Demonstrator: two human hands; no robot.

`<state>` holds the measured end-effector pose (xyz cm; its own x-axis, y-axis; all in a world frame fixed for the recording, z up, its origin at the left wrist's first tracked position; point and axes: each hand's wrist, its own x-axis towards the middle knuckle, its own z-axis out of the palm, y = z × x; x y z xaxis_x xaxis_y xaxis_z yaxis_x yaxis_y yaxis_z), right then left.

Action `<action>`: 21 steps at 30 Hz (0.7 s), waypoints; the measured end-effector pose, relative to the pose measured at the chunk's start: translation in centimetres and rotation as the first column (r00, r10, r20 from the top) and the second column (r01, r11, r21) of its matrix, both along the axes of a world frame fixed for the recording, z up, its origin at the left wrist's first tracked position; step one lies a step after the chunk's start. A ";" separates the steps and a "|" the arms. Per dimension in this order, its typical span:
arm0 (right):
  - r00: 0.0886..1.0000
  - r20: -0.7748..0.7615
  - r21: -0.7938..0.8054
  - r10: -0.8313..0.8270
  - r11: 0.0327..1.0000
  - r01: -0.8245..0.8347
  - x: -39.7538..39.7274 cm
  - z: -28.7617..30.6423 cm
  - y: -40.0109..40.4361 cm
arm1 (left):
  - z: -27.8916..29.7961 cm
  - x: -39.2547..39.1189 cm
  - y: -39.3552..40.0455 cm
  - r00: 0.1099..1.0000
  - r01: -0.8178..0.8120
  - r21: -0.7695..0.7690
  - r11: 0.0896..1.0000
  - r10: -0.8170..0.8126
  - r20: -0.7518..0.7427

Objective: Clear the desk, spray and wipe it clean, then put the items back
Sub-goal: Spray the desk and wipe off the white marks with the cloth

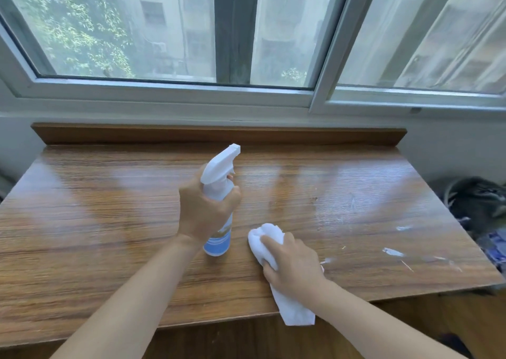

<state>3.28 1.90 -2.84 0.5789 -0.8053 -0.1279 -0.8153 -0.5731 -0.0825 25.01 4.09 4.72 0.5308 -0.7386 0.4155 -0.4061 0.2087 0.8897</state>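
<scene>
My left hand (204, 210) grips a white spray bottle (219, 188) with a blue label, held upright over the middle of the wooden desk (95, 208). Its nozzle points toward the back right and a finger sits at the trigger. To its right, my right hand (294, 265) holds a white cloth (262, 235) bunched against the desk top. A loose end of the cloth hangs over the front edge.
White smears and small specks (393, 251) mark the desk's right side. A raised wooden ledge (219, 134) runs along the back under a large window (164, 29). Dark clothing or bags (476, 202) lie beyond the desk's right edge.
</scene>
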 end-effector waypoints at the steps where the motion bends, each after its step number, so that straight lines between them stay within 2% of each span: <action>1: 1.000 0.001 -0.002 -0.011 1.000 0.011 -0.3 -0.1 0.0 | -0.1 -0.1 -0.3 1.000 0.015 0.006 1.000 -0.015 0.012; 4: 0.999 0.024 -0.016 -0.047 0.999 0.047 -0.1 -0.4 -1.6 | -0.3 -0.1 -1.0 1.000 0.023 0.021 1.000 -0.023 0.020; 7: 0.987 0.048 -0.038 -0.152 0.987 0.154 1.3 -0.1 -5.3 | -0.4 -0.3 -1.5 0.999 0.009 0.044 0.999 -0.010 0.030; 13: 0.933 0.084 0.065 -0.350 0.936 0.345 4.2 0.6 -13.1 | -0.5 -0.9 -1.9 1.000 0.001 0.098 0.995 -0.001 -0.003; 17: 0.950 0.063 0.068 -0.305 0.951 0.301 3.8 0.6 -12.4 | -1.0 -0.9 -2.0 1.000 -0.023 0.080 0.997 0.022 0.008; 21: 0.993 0.051 0.057 -0.107 0.993 0.104 1.8 0.4 -7.6 | -1.6 -0.8 -2.0 0.997 -0.030 0.041 0.999 0.027 0.066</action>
<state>5.11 -5.70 -2.46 0.4982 -0.8550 -0.1442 -0.8646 -0.4774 -0.1565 24.20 2.09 3.15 0.5248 -0.7409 0.4190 -0.4689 0.1592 0.8688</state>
